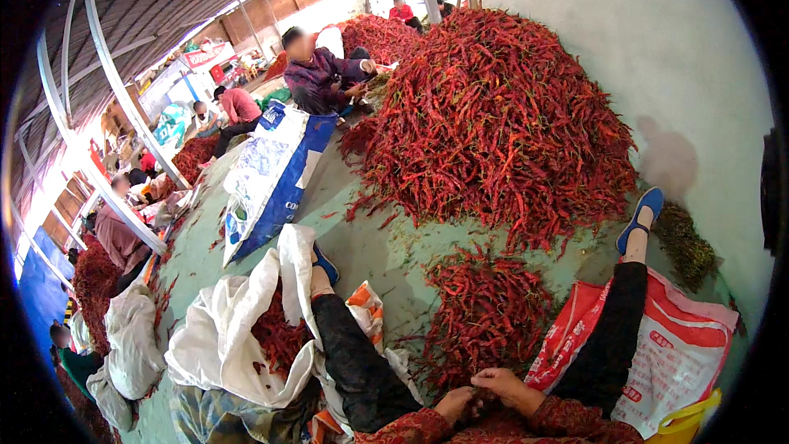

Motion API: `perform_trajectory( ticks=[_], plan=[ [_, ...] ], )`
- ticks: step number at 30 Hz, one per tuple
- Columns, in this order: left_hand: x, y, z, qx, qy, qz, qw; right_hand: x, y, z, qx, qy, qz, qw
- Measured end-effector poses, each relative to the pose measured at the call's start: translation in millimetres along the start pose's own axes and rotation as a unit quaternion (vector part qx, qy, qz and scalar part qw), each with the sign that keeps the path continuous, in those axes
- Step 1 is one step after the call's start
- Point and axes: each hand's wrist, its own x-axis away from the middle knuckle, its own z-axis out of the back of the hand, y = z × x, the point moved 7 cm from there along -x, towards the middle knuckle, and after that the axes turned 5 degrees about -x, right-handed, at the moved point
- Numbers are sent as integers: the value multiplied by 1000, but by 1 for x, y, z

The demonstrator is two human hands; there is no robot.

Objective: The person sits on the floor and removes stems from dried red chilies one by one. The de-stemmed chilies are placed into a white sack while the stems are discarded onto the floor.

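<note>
My left hand point(457, 404) and my right hand point(502, 385) are close together at the bottom centre, over my lap. Thin dark stems or a chili seem to lie between the fingers, too small to tell. Just beyond them, between my outstretched legs, lies a small pile of dried red chilies point(487, 314) on the green floor. Behind it rises a large heap of red chilies point(493, 123). An open white woven sack point(209, 339) with red chilies inside stands left of my left leg.
A red and white printed sack point(672, 351) lies under my right leg, with a yellow container point(690, 422) beside it. Green stems point(684, 246) are heaped by the wall. A blue and white sack point(271, 179) lies ahead left. Several other people sit by chili piles.
</note>
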Motion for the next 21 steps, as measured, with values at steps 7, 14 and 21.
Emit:
perform_trajectory(
  ticks=[7, 14, 21],
  plan=[
    [12, 26, -3, -324, 64, -222, 917, 20, -38, -4, 263, 2, 122, 957],
    [19, 44, 4, -476, 133, -165, 854, 26, -53, -29, 419, 69, 284, 860],
    [5, 28, 13, -467, 74, -164, 866, 25, -84, 26, 508, 231, 356, 750]
  ],
)
